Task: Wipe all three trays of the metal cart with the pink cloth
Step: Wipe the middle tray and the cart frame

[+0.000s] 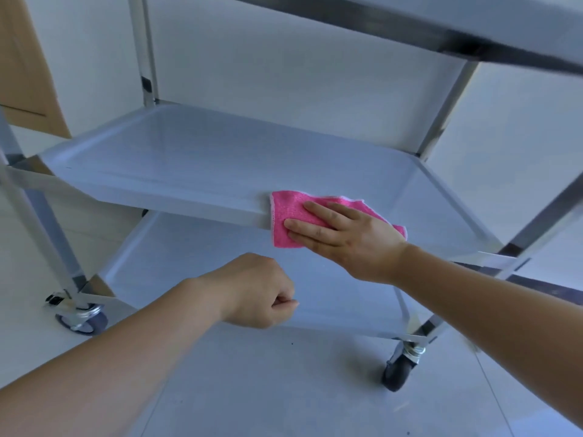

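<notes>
Pink woven cloth (288,212), flat right hand (344,238), smooth steel middle tray (189,165)

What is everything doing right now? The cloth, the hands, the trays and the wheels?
pink cloth: spread flat, draped over the middle tray's near rim.
right hand: flat on the cloth, fingers straight.
left hand: curled in a fist, holding nothing.
middle tray: bare apart from the cloth.
bottom tray: bare.
top tray: only its underside shows.
wheels: on the floor.
</notes>
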Demonstrator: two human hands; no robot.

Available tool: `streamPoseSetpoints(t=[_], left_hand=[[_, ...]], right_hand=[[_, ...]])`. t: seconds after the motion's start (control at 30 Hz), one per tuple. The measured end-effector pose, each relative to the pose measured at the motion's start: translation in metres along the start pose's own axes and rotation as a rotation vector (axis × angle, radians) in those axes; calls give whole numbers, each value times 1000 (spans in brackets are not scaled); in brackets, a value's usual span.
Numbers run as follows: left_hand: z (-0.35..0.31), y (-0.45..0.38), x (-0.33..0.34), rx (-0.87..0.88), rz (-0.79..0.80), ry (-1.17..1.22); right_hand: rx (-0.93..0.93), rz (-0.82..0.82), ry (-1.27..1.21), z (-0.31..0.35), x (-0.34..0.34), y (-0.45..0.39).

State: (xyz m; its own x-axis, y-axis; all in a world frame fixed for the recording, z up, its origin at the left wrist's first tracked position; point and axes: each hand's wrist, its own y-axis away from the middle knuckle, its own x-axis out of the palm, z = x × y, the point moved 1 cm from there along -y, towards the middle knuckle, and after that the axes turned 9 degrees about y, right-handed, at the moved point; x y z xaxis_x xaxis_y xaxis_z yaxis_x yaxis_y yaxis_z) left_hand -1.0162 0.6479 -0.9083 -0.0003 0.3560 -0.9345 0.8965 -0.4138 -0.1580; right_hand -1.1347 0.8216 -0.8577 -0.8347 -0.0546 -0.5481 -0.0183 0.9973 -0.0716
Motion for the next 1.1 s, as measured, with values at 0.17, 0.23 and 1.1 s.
streamPoseSetpoints(t=[0.17, 0.23, 1.1], left_hand=[[-19, -20, -6, 24, -4, -12], [-29, -29, -7, 63, -8, -24], [-96, -99, 7, 242, 6, -144]], right_hand=[[34, -37, -4, -5, 11, 37], [53, -49, 2, -7, 16, 53], [244, 78, 154, -25, 54, 241]])
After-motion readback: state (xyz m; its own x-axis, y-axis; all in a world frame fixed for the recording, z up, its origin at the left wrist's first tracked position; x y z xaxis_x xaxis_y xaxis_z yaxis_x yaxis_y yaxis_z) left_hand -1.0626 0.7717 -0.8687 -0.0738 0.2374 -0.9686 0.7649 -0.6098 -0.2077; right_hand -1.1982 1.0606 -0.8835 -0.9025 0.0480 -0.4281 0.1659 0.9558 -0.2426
